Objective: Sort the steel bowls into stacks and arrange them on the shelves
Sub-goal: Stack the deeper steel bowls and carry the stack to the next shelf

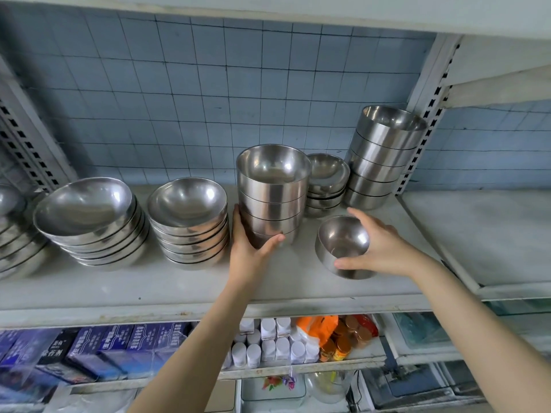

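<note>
While the left hand grips the base of the stack of 4 deep bowls on the shelf, the right hand curls round the single bowl. This bowl stands upright just left of the right palm, and the stack is further left.

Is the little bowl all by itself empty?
Empty. The single bowl, held by the right hand, faces up, and only bare shiny steel shows inside.
</note>
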`<action>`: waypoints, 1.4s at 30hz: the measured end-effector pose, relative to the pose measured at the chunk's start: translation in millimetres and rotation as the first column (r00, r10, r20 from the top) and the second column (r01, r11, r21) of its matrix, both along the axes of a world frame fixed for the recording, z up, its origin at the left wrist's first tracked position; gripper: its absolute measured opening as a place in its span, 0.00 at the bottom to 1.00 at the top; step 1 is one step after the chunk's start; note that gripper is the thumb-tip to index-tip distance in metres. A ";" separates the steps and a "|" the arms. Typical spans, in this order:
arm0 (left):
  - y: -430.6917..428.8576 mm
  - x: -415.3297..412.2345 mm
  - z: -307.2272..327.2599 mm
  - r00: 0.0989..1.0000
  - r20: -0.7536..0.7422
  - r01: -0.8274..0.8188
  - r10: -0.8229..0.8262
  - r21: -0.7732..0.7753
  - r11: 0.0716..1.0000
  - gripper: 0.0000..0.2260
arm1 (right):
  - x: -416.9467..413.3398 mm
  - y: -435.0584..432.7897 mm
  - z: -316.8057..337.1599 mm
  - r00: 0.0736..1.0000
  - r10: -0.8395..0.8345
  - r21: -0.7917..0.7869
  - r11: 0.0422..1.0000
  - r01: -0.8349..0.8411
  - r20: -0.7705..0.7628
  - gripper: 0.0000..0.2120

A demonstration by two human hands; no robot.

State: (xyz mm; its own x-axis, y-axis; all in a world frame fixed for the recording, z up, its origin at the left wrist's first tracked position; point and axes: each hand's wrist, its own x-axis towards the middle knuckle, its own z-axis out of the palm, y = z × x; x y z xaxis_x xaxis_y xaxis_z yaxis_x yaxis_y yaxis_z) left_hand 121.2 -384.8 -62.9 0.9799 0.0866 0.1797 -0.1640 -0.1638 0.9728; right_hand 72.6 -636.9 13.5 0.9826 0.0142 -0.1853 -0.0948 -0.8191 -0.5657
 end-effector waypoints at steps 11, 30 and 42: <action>2.1 -1.1 1.9 1.000 0.015 0.028 -0.028 -0.055 0.998 0.44 | 27.6 35.9 131.3 0.914 0.051 0.065 0.994 -0.084 0.403 0.52; 0.1 -2.8 -2.1 0.996 -0.058 0.071 -0.068 0.062 0.996 0.51 | 90.0 100.1 132.1 0.937 0.300 -0.123 0.952 -0.281 0.180 0.52; 0.6 -1.1 -3.8 0.993 -0.083 0.091 -0.083 0.096 0.991 0.55 | 91.2 98.9 133.2 0.932 0.340 -0.164 0.934 -0.319 0.128 0.58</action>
State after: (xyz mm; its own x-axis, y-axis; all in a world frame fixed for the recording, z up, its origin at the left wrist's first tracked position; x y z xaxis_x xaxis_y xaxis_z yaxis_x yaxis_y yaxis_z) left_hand 120.1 -384.2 -66.7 0.9943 -0.0144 0.1056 -0.1058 -0.2490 0.9627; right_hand 163.8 -538.0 146.7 0.9432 0.3270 -0.0582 0.2717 -0.8604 -0.4311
